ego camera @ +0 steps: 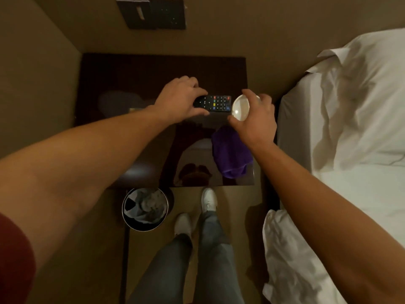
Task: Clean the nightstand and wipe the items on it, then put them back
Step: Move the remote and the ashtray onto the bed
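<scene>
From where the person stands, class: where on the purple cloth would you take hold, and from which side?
Pinch the bunched near end of the purple cloth, coming straight down from above. It lies crumpled on the glossy nightstand near the front right corner, so its raised folds give fingers something to gather. Both the left hand and right hand look occupied, so one probably needs freeing first.

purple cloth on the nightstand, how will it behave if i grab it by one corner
The purple cloth lies crumpled in soft folds, so it will probably hang limp rather than hold a shape. It looks light. It sits near the nightstand front edge, so a push might slide it off.
</scene>
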The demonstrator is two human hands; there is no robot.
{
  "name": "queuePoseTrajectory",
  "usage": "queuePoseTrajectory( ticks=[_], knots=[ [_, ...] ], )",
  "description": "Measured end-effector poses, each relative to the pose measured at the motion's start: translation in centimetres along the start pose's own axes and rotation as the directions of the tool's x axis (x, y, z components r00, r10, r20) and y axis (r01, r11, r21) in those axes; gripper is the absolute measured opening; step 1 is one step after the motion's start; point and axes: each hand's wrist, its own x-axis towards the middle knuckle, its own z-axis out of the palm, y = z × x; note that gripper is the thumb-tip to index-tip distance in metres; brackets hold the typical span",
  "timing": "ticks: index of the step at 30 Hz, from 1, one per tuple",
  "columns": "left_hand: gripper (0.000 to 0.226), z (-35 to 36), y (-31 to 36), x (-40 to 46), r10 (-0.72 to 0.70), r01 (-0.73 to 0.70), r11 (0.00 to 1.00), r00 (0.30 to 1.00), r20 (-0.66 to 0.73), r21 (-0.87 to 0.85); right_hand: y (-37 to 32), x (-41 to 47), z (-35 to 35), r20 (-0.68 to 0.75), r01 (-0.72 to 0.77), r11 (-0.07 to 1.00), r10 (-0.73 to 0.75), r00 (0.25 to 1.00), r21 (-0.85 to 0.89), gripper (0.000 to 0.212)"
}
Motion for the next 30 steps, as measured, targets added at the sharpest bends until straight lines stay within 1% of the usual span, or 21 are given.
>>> queuePoseTrajectory(
  ticks=[3, 6, 10, 15, 17, 21, 25, 30],
  knots=[
    [0.067, 0.0, 1.9, -1.6, 0.053, -0.053, 0.999, 0.999, -0.001, -0.012, 1.0, -3.2, -0.9, -0.042, -0.058, 0.998, 0.059, 0.997, 0.03, 0.077],
    [0.067, 0.3, 4.8, -2.9, 0.14, -0.139, 0.99, 0.99, 0.012, -0.016, 3.1, -6.7, -2.1, -0.074, -0.116, 0.992, 0.12, 0.99, 0.056, 0.077],
    [0.066, 1.7, 10.4, -3.8, 0.286, -0.286, 0.958, 0.956, 0.063, -0.015, 7.3, -12.4, -4.0, -0.131, -0.241, 0.967, 0.25, 0.959, 0.079, 0.077],
    [0.061, 4.2, 17.8, -5.0, 0.448, -0.449, 0.894, 0.892, 0.06, -0.004, 13.2, -20.1, -5.8, -0.146, -0.419, 0.9, 0.434, 0.889, 0.124, 0.078],
    [0.06, 5.2, 20.9, -5.9, 0.51, -0.513, 0.859, 0.856, 0.087, 0.006, 15.6, -23.6, -6.3, -0.144, -0.482, 0.862, 0.503, 0.852, 0.158, 0.078],
    [0.061, 7.2, 27.1, -8.5, 0.596, -0.608, 0.793, 0.785, 0.168, 0.032, 19.5, -30.4, -7.4, -0.166, -0.523, 0.812, 0.571, 0.804, 0.258, 0.078],
    [0.06, 8.8, 33.7, -11.8, 0.65, -0.681, 0.731, 0.717, 0.25, 0.051, 23.6, -37.7, -8.7, -0.208, -0.554, 0.782, 0.615, 0.761, 0.287, 0.079],
    [0.059, 10.9, 42.4, -16.4, 0.7, -0.739, 0.673, 0.646, 0.304, 0.022, 28.7, -47.3, -10.2, -0.219, -0.627, 0.707, 0.703, 0.677, 0.328, 0.079]
  ],
)
